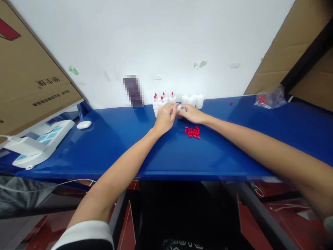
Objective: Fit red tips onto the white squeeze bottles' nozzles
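Note:
My left hand [166,117] and my right hand [192,114] meet over the middle of the blue table, fingers closed around a small white plastic bottle [180,108]. Most of it is hidden by the fingers, so its shape is hard to make out. Just behind my left hand stand several white bottles with red-tipped nozzles [163,98]. Behind my right hand is a group of white bottles [199,101] with no red tips showing. A loose pile of small red caps [193,132] lies on the table in front of my right hand.
A white power strip [49,142] with a plugged-in charger [26,146] and a white oval case [84,124] are at the left. A pixelated dark rectangle [134,91] leans on the wall. Right: a clear bag with red pieces [270,98], a lone red cap [231,103], cardboard [275,45].

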A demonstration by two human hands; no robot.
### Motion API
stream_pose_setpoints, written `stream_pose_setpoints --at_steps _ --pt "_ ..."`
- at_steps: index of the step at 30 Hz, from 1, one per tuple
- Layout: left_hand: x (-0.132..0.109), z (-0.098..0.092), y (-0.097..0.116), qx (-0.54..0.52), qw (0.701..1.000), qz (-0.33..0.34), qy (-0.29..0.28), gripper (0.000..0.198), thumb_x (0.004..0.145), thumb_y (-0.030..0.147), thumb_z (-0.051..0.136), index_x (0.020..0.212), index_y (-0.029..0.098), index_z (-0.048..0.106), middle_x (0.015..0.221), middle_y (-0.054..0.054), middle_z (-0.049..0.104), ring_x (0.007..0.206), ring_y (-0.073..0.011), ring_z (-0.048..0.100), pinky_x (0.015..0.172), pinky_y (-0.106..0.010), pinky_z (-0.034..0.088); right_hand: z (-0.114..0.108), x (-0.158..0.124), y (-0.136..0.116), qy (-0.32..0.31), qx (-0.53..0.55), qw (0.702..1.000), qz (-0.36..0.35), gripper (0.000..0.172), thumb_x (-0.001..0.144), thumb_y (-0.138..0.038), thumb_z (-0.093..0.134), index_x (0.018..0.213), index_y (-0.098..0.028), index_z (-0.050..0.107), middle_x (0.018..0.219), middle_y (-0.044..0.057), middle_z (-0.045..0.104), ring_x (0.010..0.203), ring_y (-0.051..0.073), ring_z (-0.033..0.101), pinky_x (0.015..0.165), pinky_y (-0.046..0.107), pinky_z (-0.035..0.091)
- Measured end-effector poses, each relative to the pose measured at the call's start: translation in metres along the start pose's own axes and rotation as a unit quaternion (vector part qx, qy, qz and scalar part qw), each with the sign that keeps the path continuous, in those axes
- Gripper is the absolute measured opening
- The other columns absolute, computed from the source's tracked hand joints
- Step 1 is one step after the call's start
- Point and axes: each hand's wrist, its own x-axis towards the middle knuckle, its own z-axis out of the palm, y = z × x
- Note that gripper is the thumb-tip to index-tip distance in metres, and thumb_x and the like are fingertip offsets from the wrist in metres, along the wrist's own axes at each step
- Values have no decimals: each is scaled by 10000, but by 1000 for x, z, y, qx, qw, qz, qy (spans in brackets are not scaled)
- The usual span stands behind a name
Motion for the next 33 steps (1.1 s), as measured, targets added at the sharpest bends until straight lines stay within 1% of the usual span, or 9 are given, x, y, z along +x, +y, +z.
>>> stream_pose_setpoints --at_steps 3,7,9,11,15,19,23,26,33 --pt "-2 -6 0 29 998 -41 32 505 1120 417 344 970 166 756 987 -104 788 901 -179 729 843 -304 538 0 -3 -5 8 -11 1000 18 399 783 -544 754 699 -197 575 629 -10 576 618 145 500 628 300 401" --pt "-6 -12 -2 63 990 -64 -108 514 1089 401 403 713 170 667 692 -57 696 655 -168 627 688 -302 450 2 -8 -7 98 -31 994 -30 472 693 -551 822 612 -213 503 564 -48 455 581 112 386 570 286 313" --pt "-7 -12 -3 65 981 -79 -167 522 1078 374 401 643 173 608 615 -37 642 577 -151 561 642 -299 405 3 -9 -6 137 -23 989 -49 451 738 -533 776 581 -215 496 542 -41 451 568 115 397 558 288 316" --pt "-7 -11 -3 57 978 -89 -182 520 1070 361 391 624 174 581 612 -33 633 573 -147 549 642 -297 402 2 -11 -4 155 21 987 -45 413 812 -509 669 566 -219 508 507 -32 456 514 122 417 528 293 326" --pt "-6 -11 0 15 979 -61 -196 524 1073 398 359 674 182 619 726 -43 694 683 -166 619 751 -305 484 1 -11 -1 128 77 988 -26 356 844 -449 578 574 -219 545 472 -22 484 436 133 445 486 300 344" --pt "-3 -13 4 2 987 14 -161 531 1076 438 362 686 201 633 802 -55 729 822 -194 656 907 -352 510 0 -11 -1 120 79 989 -17 387 887 -465 513 591 -221 563 483 -4 504 467 157 473 530 319 395" --pt "-2 -16 4 12 995 -26 -100 573 1063 551 431 637 194 575 631 -21 643 615 -146 557 692 -308 464 -1 -12 -5 71 91 993 -2 405 914 -497 470 630 -225 568 542 10 520 531 175 491 590 334 428" --pt "-3 -18 1 -19 992 -70 -101 532 1012 596 547 677 184 592 580 11 617 530 -110 514 583 -265 400 0 -14 -10 13 106 994 -3 377 899 -514 472 681 -222 570 615 13 545 589 176 507 634 328 444" --pt "-3 -17 0 -76 990 -84 -80 190 887 276 728 752 168 647 661 15 692 615 -110 621 621 -227 463 8 -11 -16 -55 102 993 -36 311 919 -470 514 763 -209 575 796 50 608 768 197 548 728 324 468"
